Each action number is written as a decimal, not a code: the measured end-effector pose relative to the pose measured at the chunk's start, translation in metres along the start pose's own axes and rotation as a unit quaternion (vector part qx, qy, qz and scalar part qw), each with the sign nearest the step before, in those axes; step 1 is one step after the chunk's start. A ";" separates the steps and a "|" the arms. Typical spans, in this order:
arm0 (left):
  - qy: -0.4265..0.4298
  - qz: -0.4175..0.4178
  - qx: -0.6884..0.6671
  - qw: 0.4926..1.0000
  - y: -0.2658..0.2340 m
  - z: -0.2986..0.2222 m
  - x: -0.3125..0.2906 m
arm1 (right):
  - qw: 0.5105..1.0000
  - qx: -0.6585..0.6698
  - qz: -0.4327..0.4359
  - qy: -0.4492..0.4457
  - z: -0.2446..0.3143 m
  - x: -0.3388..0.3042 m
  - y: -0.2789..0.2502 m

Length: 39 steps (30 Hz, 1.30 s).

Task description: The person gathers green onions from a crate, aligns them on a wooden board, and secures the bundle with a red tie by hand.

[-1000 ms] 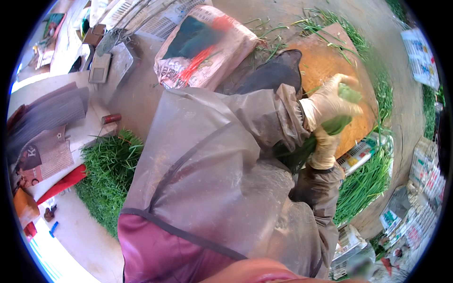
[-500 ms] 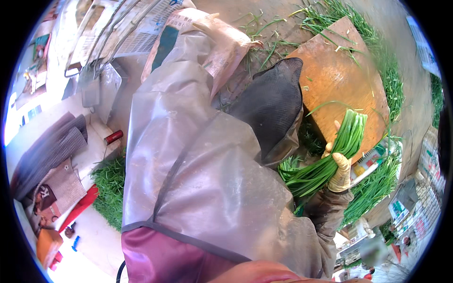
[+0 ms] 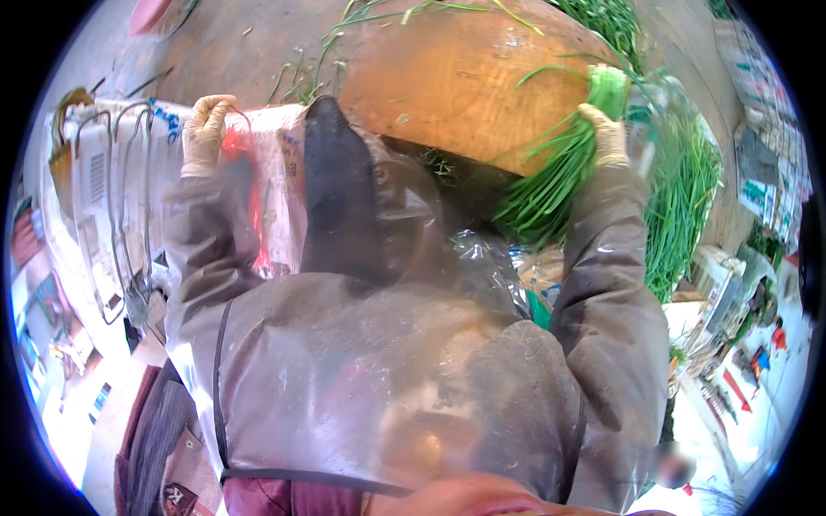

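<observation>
My right hand [image 3: 607, 138], in a pale yellow glove, is closed round a bunch of chives [image 3: 555, 176]. The pale cut ends stand up past the thumb, over the right end of a brown wooden board [image 3: 456, 77], and the green leaves hang down toward my lap. On the left, my left hand [image 3: 206, 131], gloved alike, is pinched on strands of red string [image 3: 254, 185]. These strands run down over a whitish-pink sack [image 3: 288, 163] beside my left knee.
A heap of loose chives [image 3: 680, 202] lies right of my right arm, and more chives [image 3: 602, 24] sit behind the board. Black mesh cloth [image 3: 335, 189] covers my left knee. Bent metal rods [image 3: 112, 198] stand at the far left. Chive scraps [image 3: 297, 82] litter the floor.
My left arm has drawn back from far over the sack, and red string now shows in that hand. The chives stay in my right hand. My view has turned.
</observation>
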State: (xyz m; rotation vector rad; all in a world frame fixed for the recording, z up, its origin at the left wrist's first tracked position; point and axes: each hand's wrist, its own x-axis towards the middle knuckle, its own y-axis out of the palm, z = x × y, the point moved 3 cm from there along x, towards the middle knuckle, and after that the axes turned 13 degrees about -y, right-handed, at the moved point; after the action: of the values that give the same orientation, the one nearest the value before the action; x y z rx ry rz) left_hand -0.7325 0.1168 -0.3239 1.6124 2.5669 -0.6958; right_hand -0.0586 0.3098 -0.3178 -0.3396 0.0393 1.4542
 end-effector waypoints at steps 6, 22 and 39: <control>0.193 0.208 0.290 0.914 0.242 -0.202 -0.023 | 0.993 0.102 0.054 -0.020 0.088 -0.082 -0.054; 0.188 0.189 0.340 0.902 0.466 -0.236 -0.051 | 0.963 0.265 0.004 0.051 0.050 -0.135 -0.063; 0.016 0.086 0.147 0.985 0.395 -0.116 -0.040 | 0.946 -0.288 -0.006 -0.151 0.020 -0.058 0.098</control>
State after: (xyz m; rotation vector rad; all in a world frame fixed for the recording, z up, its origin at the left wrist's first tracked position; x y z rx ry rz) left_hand -0.3494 0.2713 -0.3484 1.9125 2.3954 -1.0823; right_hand -0.1654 0.2665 -0.3058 -0.5840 -0.6452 1.4715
